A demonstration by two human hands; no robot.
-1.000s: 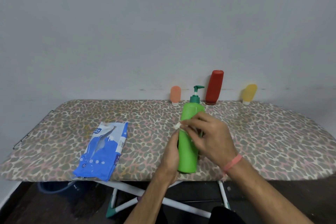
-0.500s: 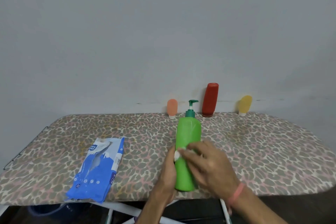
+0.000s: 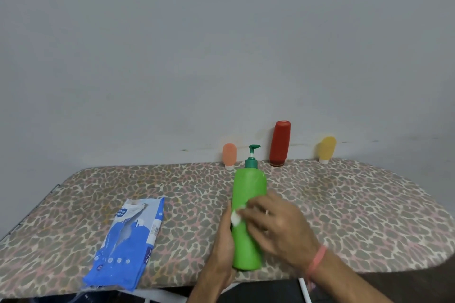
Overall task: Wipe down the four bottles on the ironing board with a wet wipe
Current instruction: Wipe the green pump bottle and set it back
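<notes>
A tall green pump bottle (image 3: 249,187) stands near the front edge of the leopard-print ironing board (image 3: 344,204). My left hand (image 3: 222,241) grips its left side. My right hand (image 3: 275,226) presses a white wet wipe (image 3: 235,218) against the bottle's middle, fingers curled over the wipe. Against the wall at the back stand a small orange bottle (image 3: 229,156), a red bottle (image 3: 280,143) and a small yellow bottle (image 3: 326,149), all upside down on their caps.
A blue wet-wipe pack (image 3: 128,241), torn open, lies flat on the board's left half, near the front edge. A grey wall rises right behind the board. White board legs (image 3: 304,290) show below the front edge.
My right hand with the wipe slid down the green bottle from its shoulder to its middle. The camera tilted up, so the board sits lower in view.
</notes>
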